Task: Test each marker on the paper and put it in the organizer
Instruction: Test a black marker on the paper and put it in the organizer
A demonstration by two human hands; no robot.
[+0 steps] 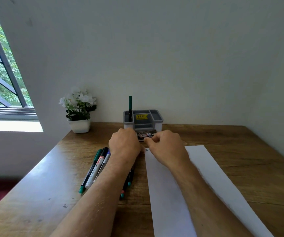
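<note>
The paper (168,185) is lying near-right; the organizer (143,120), one marker standing inside, is sitting just beyond both hands. The markers (95,168) are lying lengthwise, pointing far-near, left of and under the left forearm. The left hand (125,142) and right hand (166,146) are curling together; I cannot tell whether they are gripping anything.

Grey-and-white organizer (143,119) with yellow sticker (140,116), green marker (130,106) inside, white paper (168,190), brown wood-grain table (240,161), white flowers (78,100)

A wooden tabletop (240,156) carries everything. Far: a flower pot (79,125) and organizer (158,124). Near: loose markers (95,170) left, paper (165,190) right.
</note>
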